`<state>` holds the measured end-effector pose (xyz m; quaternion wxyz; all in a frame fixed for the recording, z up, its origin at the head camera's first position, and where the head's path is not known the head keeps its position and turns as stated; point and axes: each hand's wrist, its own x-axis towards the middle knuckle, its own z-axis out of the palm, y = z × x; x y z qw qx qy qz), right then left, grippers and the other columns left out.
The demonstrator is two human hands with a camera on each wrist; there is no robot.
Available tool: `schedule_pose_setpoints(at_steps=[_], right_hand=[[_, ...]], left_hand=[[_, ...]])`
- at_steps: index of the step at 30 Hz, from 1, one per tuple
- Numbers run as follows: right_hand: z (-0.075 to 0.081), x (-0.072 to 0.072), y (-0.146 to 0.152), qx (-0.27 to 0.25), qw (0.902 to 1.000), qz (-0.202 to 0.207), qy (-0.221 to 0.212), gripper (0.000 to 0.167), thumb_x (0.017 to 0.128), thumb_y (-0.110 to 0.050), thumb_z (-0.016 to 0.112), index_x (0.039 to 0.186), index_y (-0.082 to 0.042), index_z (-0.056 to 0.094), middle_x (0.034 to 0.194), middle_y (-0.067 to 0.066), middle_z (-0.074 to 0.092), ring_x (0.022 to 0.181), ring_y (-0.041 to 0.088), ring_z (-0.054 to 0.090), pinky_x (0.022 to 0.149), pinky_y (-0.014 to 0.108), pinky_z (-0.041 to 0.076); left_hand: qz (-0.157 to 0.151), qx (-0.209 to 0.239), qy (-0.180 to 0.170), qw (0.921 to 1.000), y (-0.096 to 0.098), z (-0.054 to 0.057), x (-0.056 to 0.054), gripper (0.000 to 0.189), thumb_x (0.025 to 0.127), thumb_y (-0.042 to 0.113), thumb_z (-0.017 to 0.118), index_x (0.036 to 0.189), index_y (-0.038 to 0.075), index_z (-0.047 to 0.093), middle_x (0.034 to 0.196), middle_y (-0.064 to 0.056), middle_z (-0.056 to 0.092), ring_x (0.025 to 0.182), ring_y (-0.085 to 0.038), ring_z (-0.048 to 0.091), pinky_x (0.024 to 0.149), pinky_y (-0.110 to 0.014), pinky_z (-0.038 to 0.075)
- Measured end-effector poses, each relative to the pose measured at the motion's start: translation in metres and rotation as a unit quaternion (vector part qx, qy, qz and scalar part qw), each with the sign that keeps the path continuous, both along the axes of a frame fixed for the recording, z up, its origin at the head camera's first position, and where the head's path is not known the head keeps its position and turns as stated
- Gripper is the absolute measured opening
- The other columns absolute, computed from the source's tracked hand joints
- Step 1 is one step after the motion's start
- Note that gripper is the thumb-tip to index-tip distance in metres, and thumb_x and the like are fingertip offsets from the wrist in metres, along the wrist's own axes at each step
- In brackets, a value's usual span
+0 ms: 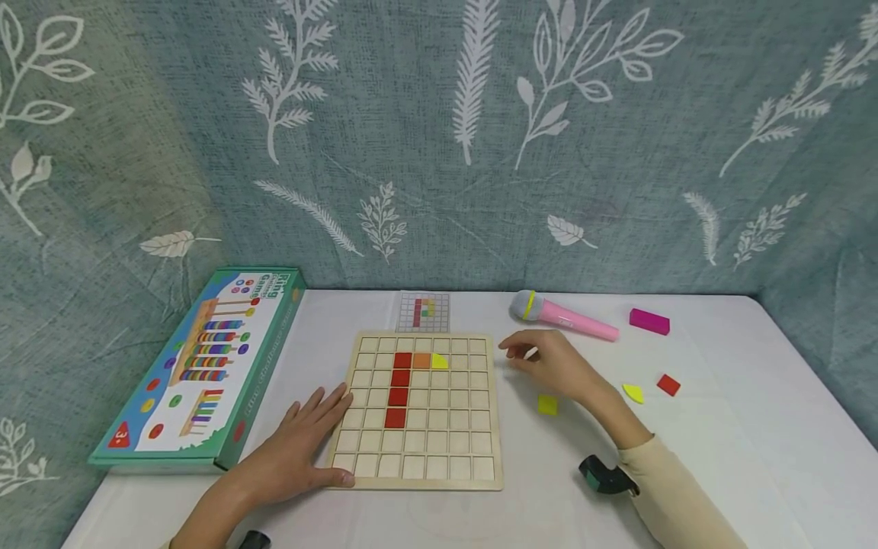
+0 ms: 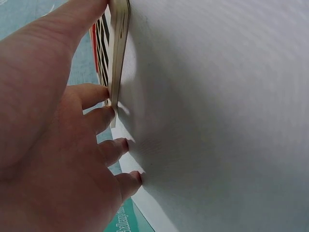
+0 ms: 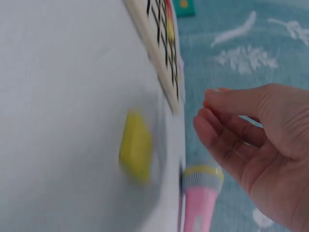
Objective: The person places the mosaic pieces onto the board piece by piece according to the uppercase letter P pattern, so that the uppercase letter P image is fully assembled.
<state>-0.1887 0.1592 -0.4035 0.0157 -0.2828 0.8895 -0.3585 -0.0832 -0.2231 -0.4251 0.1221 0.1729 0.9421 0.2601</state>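
Observation:
A wooden grid board (image 1: 439,485) lies on the white table. My left hand (image 1: 295,451) is spread at its left side, fingertips touching the edge and the thumb on the near left corner. Several red squares (image 1: 398,396) form a column on the grid. Beside the top one are an orange square (image 1: 421,361) and a yellow quarter-circle (image 1: 439,361). Just right of the board, my right hand (image 1: 552,367) hovers with loosely bent fingers; I see nothing between them. Below it is a yellow square (image 1: 547,405), also in the right wrist view as a blurred yellow piece (image 3: 135,148).
A pattern card (image 1: 424,313) lies behind the board. To the right are a pink toy microphone (image 1: 576,319), a magenta block (image 1: 649,321), a loose yellow quarter-circle (image 1: 633,393) and a loose red square (image 1: 668,385). A green game box (image 1: 206,366) lies at the left.

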Motion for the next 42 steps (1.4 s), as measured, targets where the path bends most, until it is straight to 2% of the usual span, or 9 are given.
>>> schedule_pose_setpoints(at_steps=[6,15,26,32,35,37,40,42], right_hand=[[-0.001,-0.001,0.035,0.007,0.9994,-0.031,0.014,0.023,0.085,0.004,0.071,0.108,0.003,0.071,0.092,0.008,0.071,0.086,0.02,0.065,0.074,0.035,0.058],[0.001,0.005,0.09,0.045,0.9949,-0.09,0.009,0.028,0.085,0.005,0.071,0.112,0.004,0.069,0.098,0.011,0.07,0.089,0.024,0.065,0.076,0.04,0.059],[0.006,0.021,0.153,0.1,0.9821,-0.159,0.018,0.031,0.083,0.003,0.073,0.114,0.007,0.067,0.103,0.021,0.069,0.091,0.034,0.065,0.076,0.048,0.058],[0.005,0.032,0.185,0.13,0.9719,-0.195,-0.02,0.036,0.084,-0.002,0.074,0.117,0.01,0.064,0.112,0.029,0.063,0.098,0.042,0.059,0.082,0.055,0.056],[0.002,0.036,0.195,0.142,0.9699,-0.196,-0.031,0.037,0.083,-0.003,0.074,0.117,0.01,0.064,0.108,0.027,0.064,0.094,0.038,0.059,0.079,0.051,0.057],[0.0,0.037,0.199,0.146,0.97,-0.192,-0.03,0.036,0.083,-0.004,0.074,0.115,0.009,0.064,0.104,0.024,0.065,0.091,0.034,0.06,0.075,0.041,0.059],[-0.004,0.037,0.2,0.148,0.9701,-0.19,-0.026,0.036,0.082,-0.005,0.076,0.114,0.008,0.065,0.098,0.017,0.067,0.086,0.029,0.06,0.068,0.027,0.056],[-0.006,0.036,0.198,0.147,0.9698,-0.193,-0.023,0.036,0.081,-0.006,0.077,0.113,0.009,0.066,0.095,0.016,0.067,0.084,0.028,0.06,0.067,0.027,0.055]], left_hand=[[0.0,-0.005,-0.001,1.0,0.0,0.0,0.0,0.113,0.068,0.061,0.078,0.153,0.004,0.031,0.16,-0.017,0.024,0.145,-0.049,0.012,0.113,-0.068,0.008],[-0.003,-0.01,0.0,0.9999,0.001,0.003,0.001,0.112,0.068,0.062,0.077,0.153,0.004,0.031,0.16,-0.018,0.024,0.145,-0.049,0.013,0.113,-0.068,0.009],[-0.004,-0.005,-0.004,1.0,0.0,0.003,0.0,0.112,0.069,0.062,0.077,0.153,0.003,0.031,0.16,-0.018,0.023,0.145,-0.049,0.013,0.113,-0.069,0.009],[-0.007,-0.01,0.0,0.9999,0.002,0.005,0.0,0.113,0.069,0.063,0.076,0.152,0.003,0.031,0.16,-0.018,0.024,0.144,-0.049,0.014,0.112,-0.069,0.01],[-0.007,-0.012,0.0,0.9999,0.002,0.005,0.0,0.112,0.069,0.063,0.076,0.152,0.003,0.031,0.16,-0.018,0.024,0.144,-0.049,0.013,0.113,-0.069,0.01],[-0.007,-0.011,0.0,0.9999,0.002,0.006,0.001,0.112,0.069,0.062,0.077,0.152,0.003,0.031,0.16,-0.018,0.024,0.144,-0.049,0.013,0.112,-0.069,0.01],[-0.006,-0.01,-0.001,0.9999,0.003,0.006,0.001,0.112,0.069,0.062,0.076,0.152,0.003,0.031,0.16,-0.018,0.023,0.144,-0.05,0.013,0.112,-0.069,0.01],[-0.006,-0.01,-0.003,0.9999,0.003,0.007,0.001,0.112,0.069,0.063,0.076,0.153,0.003,0.031,0.16,-0.018,0.023,0.144,-0.049,0.013,0.112,-0.069,0.01]])
